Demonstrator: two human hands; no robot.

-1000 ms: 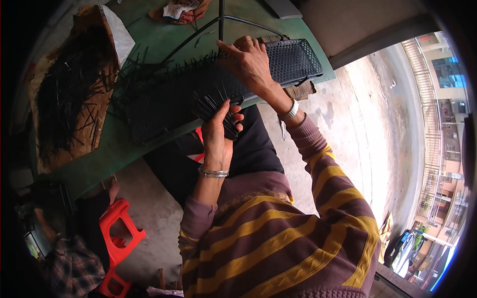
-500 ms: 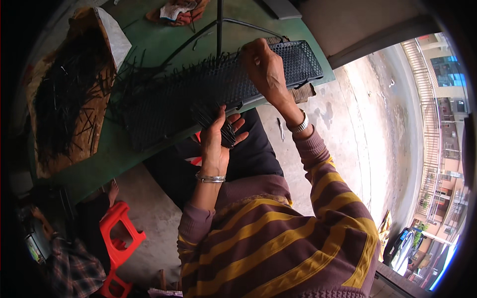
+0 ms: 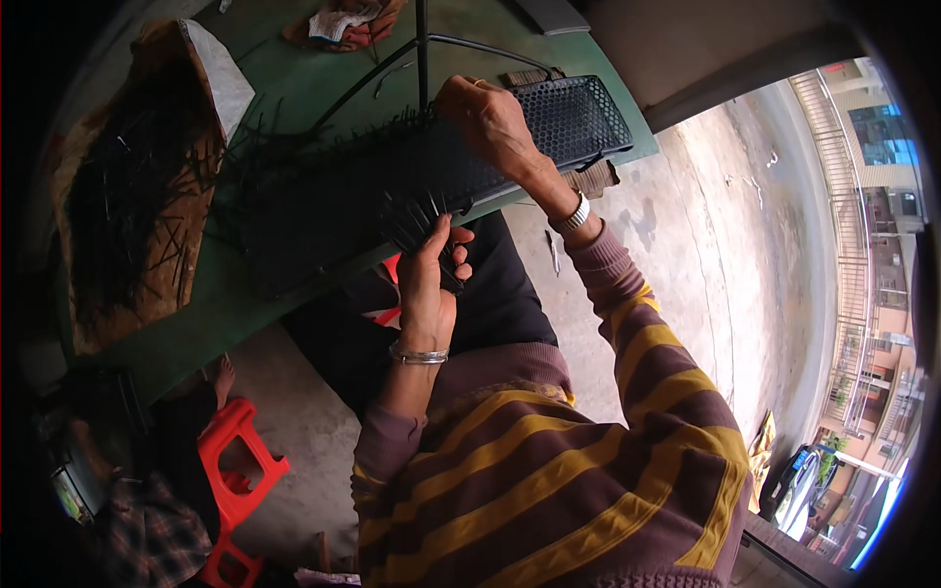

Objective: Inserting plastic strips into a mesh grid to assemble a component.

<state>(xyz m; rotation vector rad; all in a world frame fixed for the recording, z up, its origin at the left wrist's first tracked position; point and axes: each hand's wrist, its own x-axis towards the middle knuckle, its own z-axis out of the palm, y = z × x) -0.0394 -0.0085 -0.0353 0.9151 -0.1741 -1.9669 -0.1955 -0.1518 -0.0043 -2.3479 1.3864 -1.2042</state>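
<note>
A long black panel (image 3: 578, 108) with a honeycomb mesh lies across the table in front of me. Thin black strips (image 3: 382, 129) stick up along its far edge. My left hand (image 3: 423, 289) is by the panel's near edge, fingers curled around a fanned bundle of thin black strips (image 3: 412, 223). Over the panel's far edge, right of those upright strips, my right hand (image 3: 495, 127) is closed in a pinch. Whatever lies between its fingertips is hidden or too small to make out.
Loose black strips fill a cardboard tray (image 3: 174, 279) on the left of the green table (image 3: 294, 73). A dark metal stand (image 3: 422, 69) rises behind the panel, near a crumpled glove (image 3: 343, 24). Red stools (image 3: 230, 480) and a person in plaid (image 3: 157, 524) are at lower left.
My right hand has moved left along the panel's far edge. The fingers of my left hand have curled in around the bundle of strips.
</note>
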